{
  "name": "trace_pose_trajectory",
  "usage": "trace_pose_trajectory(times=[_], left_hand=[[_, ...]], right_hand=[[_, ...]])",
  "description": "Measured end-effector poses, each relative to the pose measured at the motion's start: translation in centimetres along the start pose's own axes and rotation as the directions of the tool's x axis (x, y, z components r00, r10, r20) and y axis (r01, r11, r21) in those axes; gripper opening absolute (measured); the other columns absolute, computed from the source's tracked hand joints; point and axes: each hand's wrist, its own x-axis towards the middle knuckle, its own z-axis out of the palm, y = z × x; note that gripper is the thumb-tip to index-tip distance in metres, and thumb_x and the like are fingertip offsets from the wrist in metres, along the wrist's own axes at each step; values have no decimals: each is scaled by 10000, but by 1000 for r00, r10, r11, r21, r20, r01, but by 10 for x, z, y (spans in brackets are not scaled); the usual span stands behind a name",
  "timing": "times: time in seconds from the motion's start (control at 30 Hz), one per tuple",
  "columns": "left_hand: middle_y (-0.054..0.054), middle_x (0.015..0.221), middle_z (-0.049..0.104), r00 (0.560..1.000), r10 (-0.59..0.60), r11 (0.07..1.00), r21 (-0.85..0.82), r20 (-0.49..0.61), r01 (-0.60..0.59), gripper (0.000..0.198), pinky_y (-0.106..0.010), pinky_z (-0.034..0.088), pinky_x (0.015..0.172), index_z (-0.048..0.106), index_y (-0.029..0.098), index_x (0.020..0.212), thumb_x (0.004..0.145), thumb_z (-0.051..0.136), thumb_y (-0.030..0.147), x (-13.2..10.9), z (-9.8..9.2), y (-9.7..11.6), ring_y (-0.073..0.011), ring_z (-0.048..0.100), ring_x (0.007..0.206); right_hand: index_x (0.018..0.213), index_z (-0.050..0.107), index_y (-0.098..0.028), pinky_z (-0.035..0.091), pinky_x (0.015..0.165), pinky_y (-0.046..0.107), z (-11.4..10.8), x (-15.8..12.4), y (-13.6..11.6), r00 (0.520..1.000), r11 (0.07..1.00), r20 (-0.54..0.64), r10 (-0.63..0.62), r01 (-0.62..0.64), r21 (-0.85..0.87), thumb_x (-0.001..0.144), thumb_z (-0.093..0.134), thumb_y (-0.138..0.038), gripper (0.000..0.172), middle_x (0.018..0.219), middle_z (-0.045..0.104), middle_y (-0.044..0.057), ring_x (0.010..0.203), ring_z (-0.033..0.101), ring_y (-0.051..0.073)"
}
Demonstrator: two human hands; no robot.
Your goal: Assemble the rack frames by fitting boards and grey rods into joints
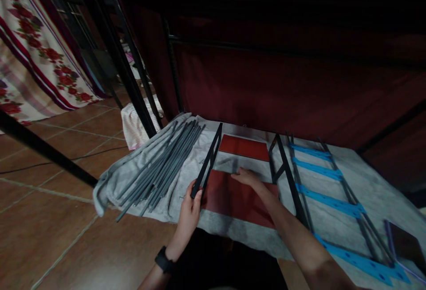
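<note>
My left hand (192, 202), with a dark band on its wrist, is closed around the near end of a black flat-bar frame (207, 163). The frame stands tilted at the left edge of two reddish-brown panels. Over the far edge of the near panel (238, 196) is my right hand (245, 176), its fingers drawn together. What they hold, if anything, is too small to make out. Beyond it lies the far panel (244, 147). A second black frame (289, 172) stands along the panels' right side.
Grey rods (166, 161) lie in a loose pile at the left on a grey blanket (346, 156). Blue slotted strips (321, 196) with dark bars lie at the right, beside a dark flat device (406, 245). Black posts (123, 59) rise at the left.
</note>
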Motion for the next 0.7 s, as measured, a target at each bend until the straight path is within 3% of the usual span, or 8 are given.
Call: trace_pose_trajectory(times=[0.1,0.17,0.3,0.43,0.7], left_hand=[[-167,1344,628,1000,-24,999,-21,1,24,575,-422,448,1117,470,134,1423,971,455,489,0,1,0,-260,607,1253],[-167,1375,611,999,-32,999,-32,9,33,578,-427,426,1141,460,138,1440,966,470,469,1,-1,-1,-259,587,1286],[-157,1523,495,998,-5,999,-46,55,8,607,-435,335,1212,404,159,1509,952,494,386,1,-6,-4,-251,460,1424],[-152,1582,425,995,29,999,-41,97,-25,605,-430,251,1255,398,144,1525,955,466,334,-2,-8,-7,-239,375,1482],[-130,1532,500,988,67,996,-63,139,-58,571,-456,279,1246,454,157,1501,950,471,305,1,-7,-12,-255,434,1443]], right_hand=[[862,718,-198,480,771,308,-20,-10,-11,990,996,137,41,-29,-89,804,708,-309,126,911,742,50,811,653,210],[919,718,-193,472,831,313,-29,-26,-20,988,990,157,-3,25,-141,824,679,-272,129,991,732,63,909,655,221],[987,692,-200,447,915,322,-32,-78,-42,987,964,92,-132,149,-219,873,618,-230,139,1069,686,71,1015,636,224],[1008,669,-233,446,893,325,-23,-126,-60,984,950,20,-175,174,-260,930,558,-224,136,1066,657,57,994,634,217],[1080,662,-219,488,844,331,-15,-155,-72,985,943,-17,-174,161,-290,998,478,-233,202,1131,637,60,1004,635,209]])
